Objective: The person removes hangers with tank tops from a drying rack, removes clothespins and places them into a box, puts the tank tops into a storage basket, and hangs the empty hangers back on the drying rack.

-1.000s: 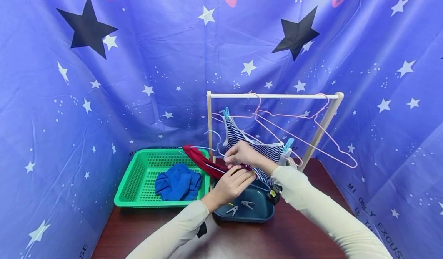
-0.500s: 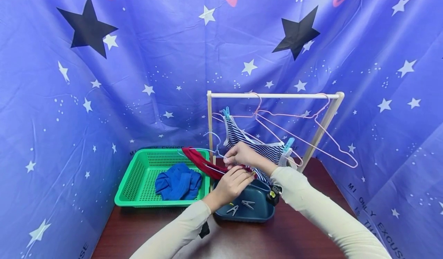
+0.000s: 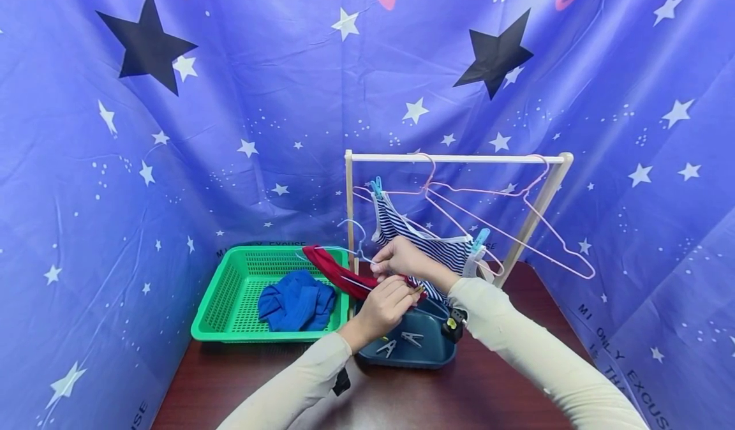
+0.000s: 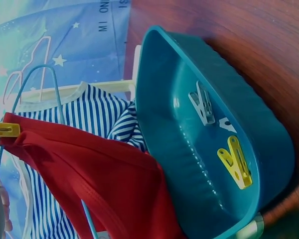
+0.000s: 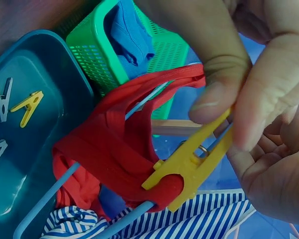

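Left hand (image 3: 381,309): pinching yellow plastic clothespin (image 5: 190,162) on red cloth (image 5: 99,142), clearest from right wrist
Right hand (image 3: 402,259): pinching light-blue wire hanger (image 5: 49,196)

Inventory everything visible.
Table: 1, brown, underneath
Curtain: 1, violet, around
Rack: 1, pale, rear
Hangers: 2, pink, on rack
Garment: 1, striped blue-white, on rack
Clips: 2, blue, on garment
Basket: 1, green, left
Cloth: 1, blue, in basket
Bin: 1, teal, centre
Loose pegs: 2 grey, 1 yellow, in bin
Held hanger: 1, blue, centre
Fabric: 1, red, on held hanger
Held peg: 1, yellow, on fabric
Sleeves: 2, cream, forearms
Cameras: 2, black, wrists
Left grip: 1, bare, centre
Right grip: 1, bare, centre
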A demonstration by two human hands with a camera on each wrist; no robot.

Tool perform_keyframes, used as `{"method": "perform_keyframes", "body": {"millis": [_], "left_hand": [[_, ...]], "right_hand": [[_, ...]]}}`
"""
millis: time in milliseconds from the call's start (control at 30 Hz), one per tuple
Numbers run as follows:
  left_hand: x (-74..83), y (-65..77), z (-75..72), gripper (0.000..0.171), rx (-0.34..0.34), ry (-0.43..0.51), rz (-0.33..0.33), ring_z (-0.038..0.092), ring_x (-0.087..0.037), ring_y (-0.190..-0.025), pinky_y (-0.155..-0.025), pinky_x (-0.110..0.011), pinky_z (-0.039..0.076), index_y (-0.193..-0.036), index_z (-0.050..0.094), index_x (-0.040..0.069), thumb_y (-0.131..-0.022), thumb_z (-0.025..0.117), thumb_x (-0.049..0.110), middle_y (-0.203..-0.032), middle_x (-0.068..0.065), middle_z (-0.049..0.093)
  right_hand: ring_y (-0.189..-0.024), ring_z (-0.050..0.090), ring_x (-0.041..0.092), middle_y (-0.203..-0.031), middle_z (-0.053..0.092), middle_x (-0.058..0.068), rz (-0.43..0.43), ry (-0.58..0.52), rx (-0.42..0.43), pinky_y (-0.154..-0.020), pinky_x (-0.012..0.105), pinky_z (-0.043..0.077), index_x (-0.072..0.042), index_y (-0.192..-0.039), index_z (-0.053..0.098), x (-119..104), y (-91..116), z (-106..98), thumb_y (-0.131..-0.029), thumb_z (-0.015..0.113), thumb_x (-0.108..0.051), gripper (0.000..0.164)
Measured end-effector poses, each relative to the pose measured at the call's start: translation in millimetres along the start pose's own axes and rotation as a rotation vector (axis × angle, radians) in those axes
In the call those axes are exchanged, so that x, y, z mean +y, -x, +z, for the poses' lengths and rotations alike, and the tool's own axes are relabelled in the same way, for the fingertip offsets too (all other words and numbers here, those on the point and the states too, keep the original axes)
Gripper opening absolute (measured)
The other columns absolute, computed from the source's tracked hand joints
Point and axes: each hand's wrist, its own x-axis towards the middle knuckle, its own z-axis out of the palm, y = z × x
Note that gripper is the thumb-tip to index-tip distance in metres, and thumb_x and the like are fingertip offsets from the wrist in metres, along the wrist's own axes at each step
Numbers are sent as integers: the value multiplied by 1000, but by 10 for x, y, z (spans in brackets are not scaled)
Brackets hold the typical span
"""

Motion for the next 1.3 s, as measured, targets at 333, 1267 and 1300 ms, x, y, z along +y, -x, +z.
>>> {"method": "perform_keyframes", "body": {"millis": [333, 1267, 1300], "left_hand": [[32, -51, -22, 10, 49, 44, -17, 69, -18, -82, -97, -31, 56, -84, 70, 4, -93, 66, 0, -85, -4, 72], [80, 188, -29, 18, -177, 138, -45, 67, -15, -88, -93, -31, 57, -97, 74, 7, -80, 80, 4, -91, -1, 73], [80, 198, -31, 19, -187, 138, -36, 67, -15, -88, -93, -30, 57, -98, 75, 7, -80, 80, 4, -92, -2, 73]], "right_hand": [[-60, 71, 13, -77, 76, 19, 9, 13, 29, -62, 28, 61, 12, -91, 76, 37, 10, -10, -90, 71, 6, 8], [-67, 75, 27, -79, 76, 20, -3, 108, 112, -70, 41, 63, 12, -96, 76, 40, 60, -280, -92, 69, 3, 11], [-66, 75, 26, -78, 76, 19, -2, 108, 119, -70, 42, 63, 11, -95, 76, 39, 60, -295, -92, 70, 3, 10]]}}
